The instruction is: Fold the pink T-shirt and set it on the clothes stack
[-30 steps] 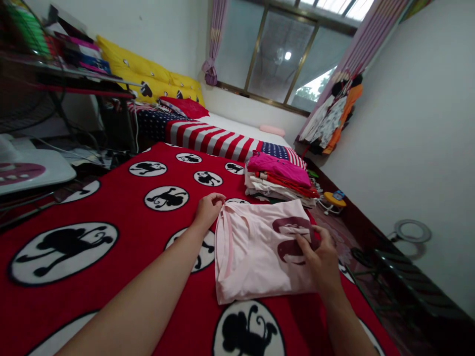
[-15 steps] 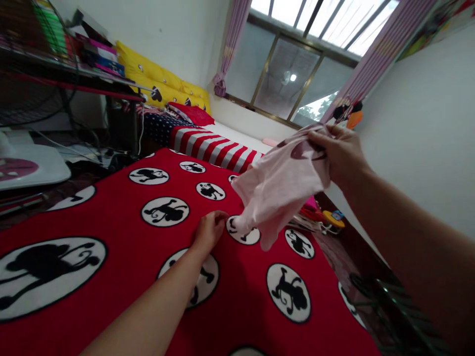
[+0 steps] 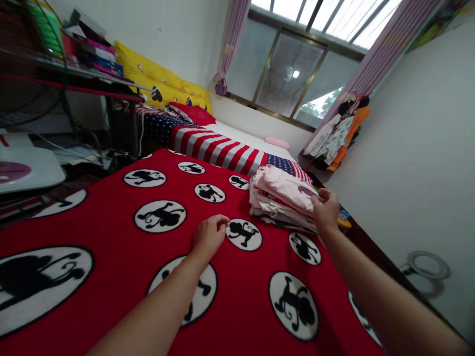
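A folded pale pink garment (image 3: pixel 287 185) with a dark mauve print lies on top of a stack of folded clothes (image 3: pixel 267 203). My right hand (image 3: pixel 326 210) is at the garment's right edge, its thumb and fingers closed on the cloth. Left of the stack, my left hand (image 3: pixel 211 235) is over the red blanket (image 3: pixel 237 282), which has black figures in white ovals. Its fingers are loosely bent and slightly apart, with nothing in them. Whether that hand touches the blanket, I cannot tell.
Behind the stack is a bed with a striped, starred cover (image 3: pixel 230 151). A desk (image 3: pixel 96 81) and a white fan base (image 3: pixel 29 165) stand at the left. Clothes (image 3: pixel 339 138) hang by the window at the right. A grey ring-shaped object (image 3: pixel 428 265) is at the right wall.
My right hand has lowered the pink garment from the air onto the stack, where it now lies flat. My left hand has hardly moved.
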The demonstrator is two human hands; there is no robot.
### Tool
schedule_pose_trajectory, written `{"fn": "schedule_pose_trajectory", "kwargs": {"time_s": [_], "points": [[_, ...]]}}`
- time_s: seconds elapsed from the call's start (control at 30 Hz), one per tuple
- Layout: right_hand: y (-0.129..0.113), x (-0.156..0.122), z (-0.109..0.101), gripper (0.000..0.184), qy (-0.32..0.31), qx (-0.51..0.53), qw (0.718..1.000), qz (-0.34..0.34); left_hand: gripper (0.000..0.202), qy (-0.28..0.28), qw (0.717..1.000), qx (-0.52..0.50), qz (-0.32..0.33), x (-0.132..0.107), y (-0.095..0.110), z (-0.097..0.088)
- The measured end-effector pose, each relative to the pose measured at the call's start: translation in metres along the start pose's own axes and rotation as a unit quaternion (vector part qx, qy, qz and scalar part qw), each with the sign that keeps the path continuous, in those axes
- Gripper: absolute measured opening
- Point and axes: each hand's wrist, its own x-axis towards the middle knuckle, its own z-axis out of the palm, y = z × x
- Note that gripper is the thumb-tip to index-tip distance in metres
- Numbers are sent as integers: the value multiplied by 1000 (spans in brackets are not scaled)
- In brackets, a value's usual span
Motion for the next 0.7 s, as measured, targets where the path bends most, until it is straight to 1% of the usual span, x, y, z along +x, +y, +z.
{"fn": "schedule_pose_trajectory", "kwargs": {"time_s": [0.03, 0.07, 0.13, 0.2, 0.23, 0.27, 0.3, 0.37, 0.4, 0.43, 0.57, 0.63, 0.7], "points": [[-6, -30, 1, 36, -31, 78, 996, 41, 26, 1, 1000, -2, 5, 0, -1, 1], [-16, -62, 1, 38, -69, 154, 982, 85, 26, 1, 1000, -4, 11, 0, -3, 1], [-43, -127, -3, 37, -176, 266, 935, 154, 26, 1, 1000, -7, 23, 1, -6, 2], [-73, -185, -12, 34, -286, 326, 875, 214, 24, -1, 999, -8, 35, 0, -8, 2], [-87, -209, -17, 32, -340, 341, 845, 232, 24, -3, 999, -9, 41, 0, -9, 2], [-98, -228, -22, 30, -374, 352, 827, 227, 24, -4, 999, -10, 47, 0, -10, 1], [-106, -242, -26, 26, -391, 350, 826, 206, 24, -6, 998, -12, 53, -1, -10, 1], [-114, -256, -31, 22, -398, 335, 841, 149, 24, -11, 998, -18, 67, -1, -11, 0], [-114, -258, -32, 20, -395, 330, 848, 129, 24, -12, 997, -22, 73, -1, -12, 0], [-112, -258, -31, 18, -393, 332, 849, 124, 24, -12, 997, -27, 77, 0, -13, 0], [-102, -250, -26, 14, -388, 376, 820, 187, 24, -3, 996, -29, 83, 2, -16, 2], [-100, -249, -25, 13, -393, 380, 818, 177, 24, -3, 996, -24, 86, 3, -17, 3], [-100, -248, -26, 12, -400, 376, 823, 146, 24, -3, 996, -20, 88, 3, -17, 2]]}}
